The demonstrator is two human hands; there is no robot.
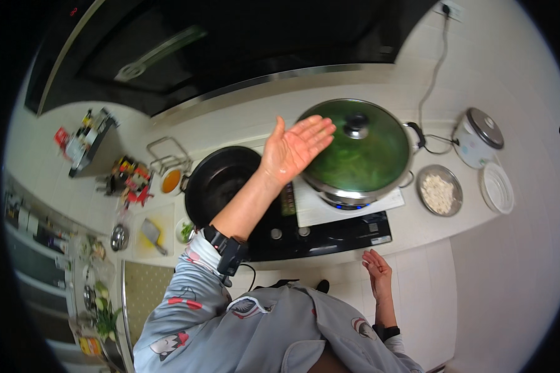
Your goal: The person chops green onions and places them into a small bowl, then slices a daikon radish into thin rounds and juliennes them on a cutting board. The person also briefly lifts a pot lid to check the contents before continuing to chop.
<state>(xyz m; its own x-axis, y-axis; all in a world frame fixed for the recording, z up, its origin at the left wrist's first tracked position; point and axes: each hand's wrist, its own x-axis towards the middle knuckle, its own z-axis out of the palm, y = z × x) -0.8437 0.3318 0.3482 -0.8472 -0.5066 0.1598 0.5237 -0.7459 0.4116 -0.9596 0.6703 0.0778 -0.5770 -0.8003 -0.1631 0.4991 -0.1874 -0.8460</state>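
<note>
My left hand (297, 148) is raised palm up, thumb apart and fingers extended, between a black wok (217, 179) and a large steel pot with a glass lid (361, 161). It holds nothing; its fingertips overlap the lid's left edge in the view, and whether they touch cannot be told. Green food shows blurred through the lid, which has a black knob (356, 123). Low at the right, in front of the counter's edge, my right hand (378, 275) hangs with nothing in it and its fingers slightly bent.
Right of the pot stand a steel bowl of pale food pieces (438, 190), white plastic bowls (496, 188) and a rice cooker (479, 137). At left, a cleaver (153, 233) lies on a white cutting board (165, 219), near a bowl of greens (185, 230) and a bowl of orange liquid (171, 181).
</note>
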